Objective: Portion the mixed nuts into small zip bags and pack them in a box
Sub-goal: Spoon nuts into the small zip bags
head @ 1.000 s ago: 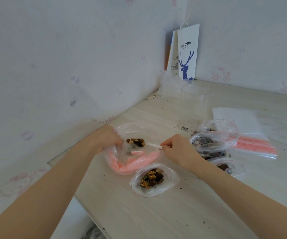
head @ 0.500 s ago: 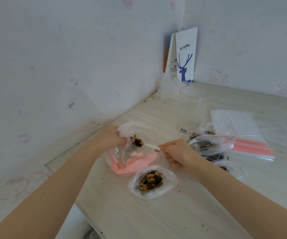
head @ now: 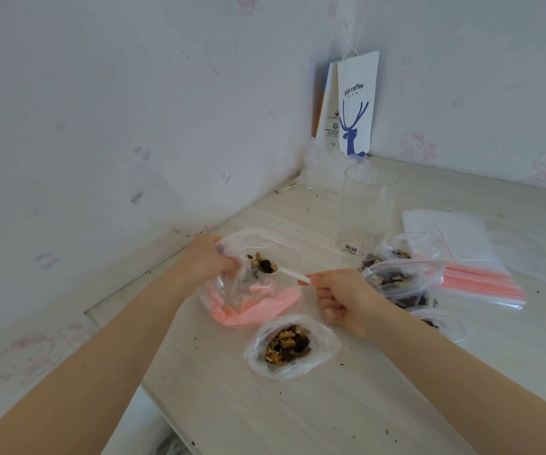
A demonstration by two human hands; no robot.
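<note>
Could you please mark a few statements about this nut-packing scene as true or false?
1. The right hand pinches the handle of the white spoon. True.
2. The white spoon is empty. False: its bowl carries a heap of mixed nuts.
3. The left hand grips the edge of the large bag. True.
4. The small zip bag nearest the person holds nothing. False: it lies open with mixed nuts inside.
5. The clear cup lies on its side. False: it stands upright on the table.
</note>
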